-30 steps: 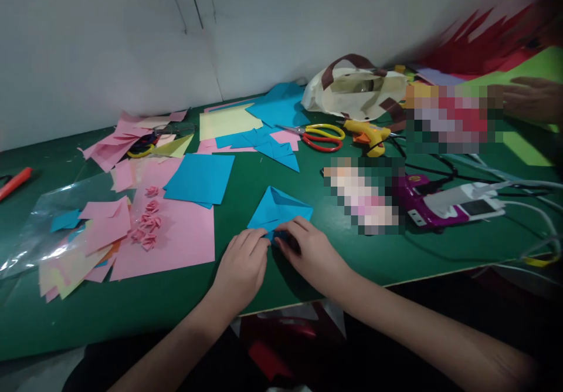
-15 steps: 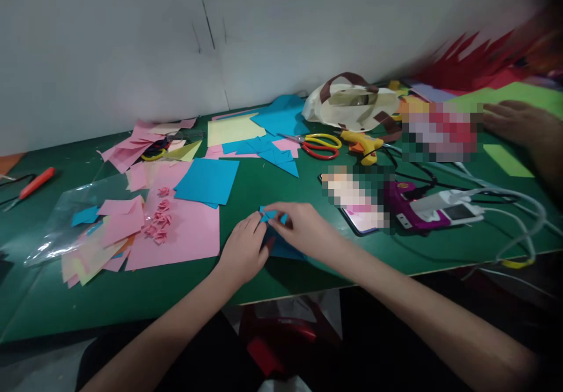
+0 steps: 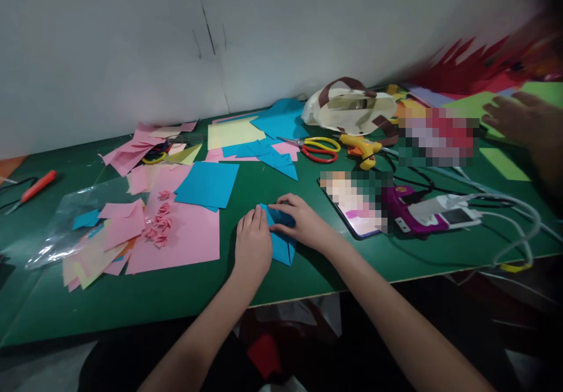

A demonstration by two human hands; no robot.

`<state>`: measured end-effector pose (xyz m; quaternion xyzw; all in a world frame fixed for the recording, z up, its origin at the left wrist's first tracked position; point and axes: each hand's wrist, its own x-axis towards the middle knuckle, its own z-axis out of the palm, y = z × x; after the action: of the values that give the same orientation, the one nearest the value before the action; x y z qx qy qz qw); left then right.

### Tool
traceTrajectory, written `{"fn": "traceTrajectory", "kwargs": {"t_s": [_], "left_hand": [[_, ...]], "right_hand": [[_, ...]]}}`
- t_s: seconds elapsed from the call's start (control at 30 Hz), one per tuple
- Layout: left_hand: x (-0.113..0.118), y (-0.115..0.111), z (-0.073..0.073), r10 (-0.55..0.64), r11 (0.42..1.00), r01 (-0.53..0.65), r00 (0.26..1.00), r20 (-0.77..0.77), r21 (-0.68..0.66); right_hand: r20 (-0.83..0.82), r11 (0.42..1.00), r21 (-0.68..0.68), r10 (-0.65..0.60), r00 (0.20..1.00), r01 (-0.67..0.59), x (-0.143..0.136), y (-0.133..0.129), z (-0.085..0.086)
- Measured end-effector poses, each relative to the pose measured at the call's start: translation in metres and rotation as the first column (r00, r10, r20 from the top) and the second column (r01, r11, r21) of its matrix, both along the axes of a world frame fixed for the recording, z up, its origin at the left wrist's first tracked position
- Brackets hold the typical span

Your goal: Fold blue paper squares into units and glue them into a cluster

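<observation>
A folded blue paper [image 3: 282, 249] lies near the front edge of the green table, between my two hands. My left hand [image 3: 254, 238] rests flat along its left side, fingers together and pointing away from me. From the right, my right hand [image 3: 301, 220] pinches the paper's curled upper part between thumb and fingers. To the left is a stack of blue squares [image 3: 209, 183], partly over a large pink sheet [image 3: 193, 233] that bears several small pink paper roses [image 3: 162, 222].
Red-and-yellow scissors [image 3: 323, 149], a yellow glue gun [image 3: 363, 147] and a cream bag [image 3: 352, 110] lie at the back. A phone [image 3: 356, 207] and purple power strip [image 3: 416, 219] with cables are on the right. Another person's hand [image 3: 519, 119] reaches over green paper [image 3: 505, 164].
My left hand has turned more upright and flattened beside the blue paper. My right hand has shifted slightly right, and more of the paper shows. The other person's hand has lifted its fingers.
</observation>
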<state>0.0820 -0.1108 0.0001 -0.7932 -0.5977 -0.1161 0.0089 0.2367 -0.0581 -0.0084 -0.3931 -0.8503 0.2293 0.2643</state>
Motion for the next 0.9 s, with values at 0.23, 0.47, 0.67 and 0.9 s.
{"fn": "traceTrajectory", "kwargs": {"t_s": [0.23,0.47,0.67,0.9], "left_hand": [[0.008,-0.007,-0.002,0.039,0.998,-0.04,0.999,-0.019,-0.051],[0.001,-0.002,0.003,-0.009,0.996,0.008,1.0,-0.011,-0.091],[-0.002,-0.007,0.0,-0.071,0.993,0.076,0.996,0.052,-0.086],[0.001,-0.01,0.002,-0.062,0.993,0.069,0.995,0.075,-0.099]], "right_hand": [[0.01,0.999,-0.047,0.003,1.0,-0.002,0.002,0.002,0.002],[0.055,0.998,-0.041,-0.04,0.998,0.042,0.001,0.0,0.006],[0.096,0.999,-0.023,-0.023,0.995,0.025,0.003,-0.004,0.018],[0.084,0.989,-0.14,-0.031,0.996,0.043,0.002,-0.008,0.018]]}}
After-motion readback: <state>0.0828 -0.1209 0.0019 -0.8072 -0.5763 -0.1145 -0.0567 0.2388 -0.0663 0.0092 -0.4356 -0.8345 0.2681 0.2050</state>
